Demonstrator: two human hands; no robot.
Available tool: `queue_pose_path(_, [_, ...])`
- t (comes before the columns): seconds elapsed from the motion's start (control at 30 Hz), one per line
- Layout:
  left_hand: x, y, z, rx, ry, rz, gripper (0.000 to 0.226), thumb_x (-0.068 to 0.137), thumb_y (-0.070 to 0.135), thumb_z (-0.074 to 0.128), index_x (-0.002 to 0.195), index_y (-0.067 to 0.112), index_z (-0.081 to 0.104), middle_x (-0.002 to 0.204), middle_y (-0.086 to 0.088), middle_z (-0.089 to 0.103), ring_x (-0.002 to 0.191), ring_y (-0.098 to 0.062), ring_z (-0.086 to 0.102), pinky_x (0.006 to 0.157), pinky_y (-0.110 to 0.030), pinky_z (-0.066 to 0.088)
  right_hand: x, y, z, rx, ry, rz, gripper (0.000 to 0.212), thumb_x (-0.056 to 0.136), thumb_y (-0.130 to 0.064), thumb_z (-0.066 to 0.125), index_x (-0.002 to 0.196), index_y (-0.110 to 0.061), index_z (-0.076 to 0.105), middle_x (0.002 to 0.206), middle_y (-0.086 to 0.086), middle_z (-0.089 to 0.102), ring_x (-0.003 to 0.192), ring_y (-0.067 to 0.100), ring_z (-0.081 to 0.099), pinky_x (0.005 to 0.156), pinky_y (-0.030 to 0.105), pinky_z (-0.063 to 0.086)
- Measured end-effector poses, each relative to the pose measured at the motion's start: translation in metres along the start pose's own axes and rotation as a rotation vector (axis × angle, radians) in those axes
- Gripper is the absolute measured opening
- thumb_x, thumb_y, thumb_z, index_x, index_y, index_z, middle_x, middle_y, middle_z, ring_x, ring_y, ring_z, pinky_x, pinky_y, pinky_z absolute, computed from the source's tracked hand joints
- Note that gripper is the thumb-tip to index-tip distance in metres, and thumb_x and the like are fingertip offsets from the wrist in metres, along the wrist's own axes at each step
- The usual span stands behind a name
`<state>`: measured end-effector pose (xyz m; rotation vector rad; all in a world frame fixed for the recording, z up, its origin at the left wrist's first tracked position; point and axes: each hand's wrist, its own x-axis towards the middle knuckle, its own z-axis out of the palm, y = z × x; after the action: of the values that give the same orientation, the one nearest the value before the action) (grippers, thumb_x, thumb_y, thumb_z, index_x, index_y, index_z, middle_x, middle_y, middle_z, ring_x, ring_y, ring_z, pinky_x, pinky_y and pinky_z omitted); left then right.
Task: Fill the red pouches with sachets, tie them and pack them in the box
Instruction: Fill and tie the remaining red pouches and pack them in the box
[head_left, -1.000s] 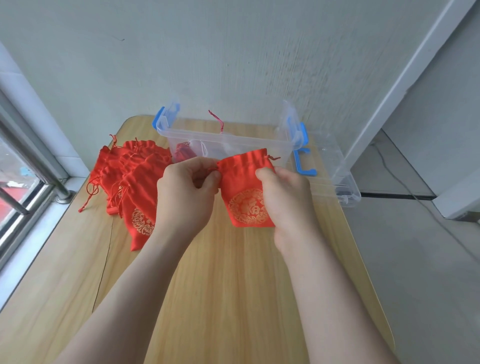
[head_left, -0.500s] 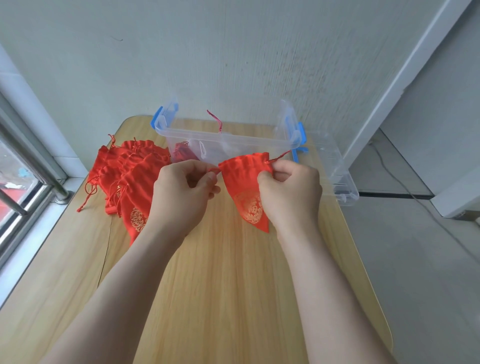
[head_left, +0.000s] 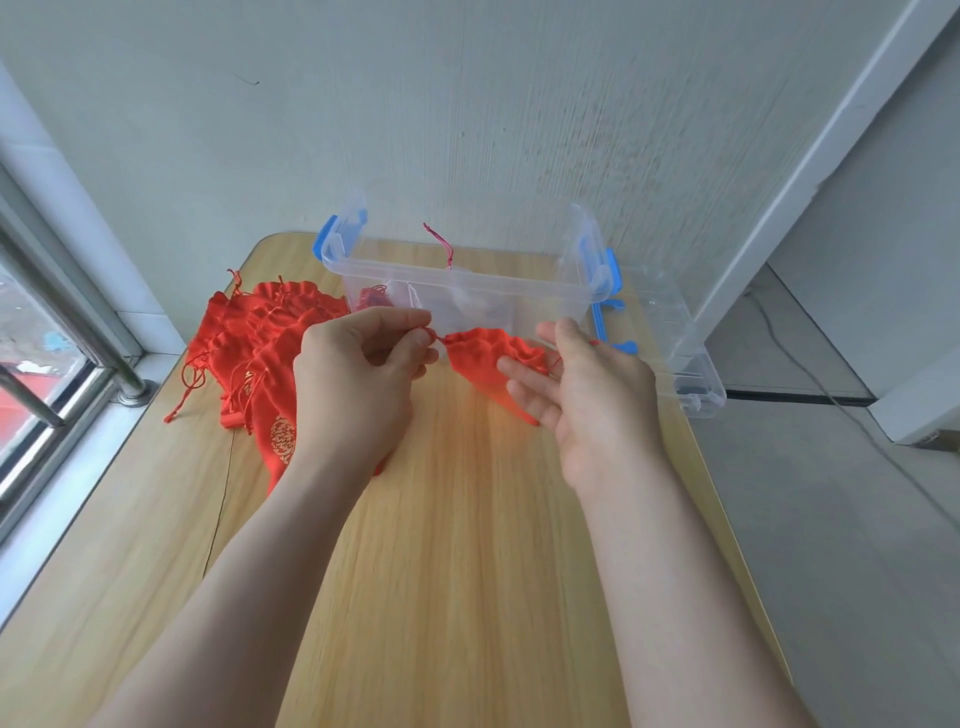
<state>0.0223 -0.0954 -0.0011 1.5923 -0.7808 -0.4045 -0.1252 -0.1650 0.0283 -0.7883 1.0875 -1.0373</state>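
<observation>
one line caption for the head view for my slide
Left hand pinches the drawstring of a red pouch that rests against the open right hand, clear box behind.

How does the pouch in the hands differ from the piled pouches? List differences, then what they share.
The held pouch hangs between left hand and right hand; the pile lies on the table. The held pouch's cord is pulled taut; the pile's cords trail loose. The pile shows gold print; the held pouch shows none. Both are red drawstring cloth.
</observation>
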Motion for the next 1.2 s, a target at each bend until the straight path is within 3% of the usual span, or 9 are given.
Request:
queue_pose_path(0.13, [0.000, 0.001, -0.003, -0.104, 0.013, -0.068, 0.010, 0.096, 0.011, 0.078, 0.105, 0.010, 0.081, 0.084, -0.003, 0.082, 0.081, -0.016, 0.081, 0.080, -0.038, 0.066, 0.002, 0.002, 0.000, 0.076, 0.004, -0.049, 0.029, 0.112, -0.023, 0.057, 0.106, 0.003, 0.069, 0.103, 0.022, 0.077, 0.083, 0.030, 0.082, 0.063, 0.030, 0.063])
queue_pose_path(0.53, [0.004, 0.005, -0.003, -0.501, 0.055, -0.302, 0.017, 0.105, 0.000, 0.061, 0.117, 0.002, 0.072, 0.106, -0.022, 0.077, 0.099, -0.031, 0.080, 0.089, -0.038, 0.065, 0.004, 0.002, -0.002, -0.015, 0.045, -0.005, 0.039, 0.111, -0.038, 0.058, 0.100, -0.004, 0.074, 0.095, 0.016, 0.081, 0.074, 0.027, 0.081, 0.053, 0.030, 0.060])
queue_pose_path(0.7, [0.007, 0.007, -0.001, -0.636, 0.076, -0.393, 0.022, 0.109, -0.004, 0.046, 0.109, 0.009, 0.065, 0.085, -0.011, 0.078, 0.098, -0.030, 0.080, 0.085, -0.036, 0.066, 0.008, 0.003, -0.006, 0.079, 0.120, 0.058, 0.044, 0.111, -0.039, 0.056, 0.104, 0.000, 0.076, 0.093, 0.015, 0.080, 0.067, 0.023, 0.079, 0.054, 0.027, 0.059])
queue_pose_path(0.83, [0.004, 0.010, 0.003, -0.757, 0.097, -0.467, 0.028, 0.110, -0.008, 0.035, 0.104, 0.008, 0.058, 0.093, -0.018, 0.069, 0.099, -0.034, 0.080, 0.094, -0.045, 0.063, 0.007, 0.005, -0.007, 0.209, 0.134, 0.131, 0.047, 0.113, -0.038, 0.051, 0.107, 0.004, 0.071, 0.090, 0.020, 0.081, 0.074, 0.027, 0.081, 0.053, 0.027, 0.060])
queue_pose_path(0.93, [0.006, 0.011, 0.002, -0.836, 0.103, -0.535, 0.030, 0.109, -0.009, 0.036, 0.097, 0.010, 0.057, 0.085, -0.013, 0.061, 0.094, -0.030, 0.080, 0.085, -0.045, 0.066, 0.005, 0.006, -0.005, 0.275, 0.126, 0.169, 0.050, 0.113, -0.041, 0.048, 0.109, 0.004, 0.070, 0.085, 0.017, 0.081, 0.074, 0.025, 0.081, 0.051, 0.026, 0.060])
queue_pose_path(1.07, [0.006, 0.010, 0.002, -0.812, 0.073, -0.539, 0.030, 0.107, -0.009, 0.040, 0.095, 0.012, 0.057, 0.077, -0.009, 0.056, 0.061, -0.018, 0.066, 0.072, -0.037, 0.066, 0.003, 0.006, -0.003, 0.226, 0.122, 0.191, 0.046, 0.111, -0.045, 0.051, 0.099, -0.007, 0.073, 0.072, 0.004, 0.078, 0.058, 0.013, 0.075, 0.046, 0.021, 0.054])
queue_pose_path(1.2, [0.005, 0.008, 0.002, -0.639, 0.037, -0.506, 0.030, 0.105, -0.007, 0.045, 0.098, 0.017, 0.061, 0.076, -0.005, 0.057, 0.053, -0.011, 0.045, 0.049, -0.024, 0.048, 0.004, 0.009, -0.001, 0.186, 0.141, 0.185, 0.045, 0.111, -0.046, 0.052, 0.096, -0.009, 0.074, 0.071, 0.003, 0.075, 0.053, 0.011, 0.069, 0.043, 0.020, 0.049])
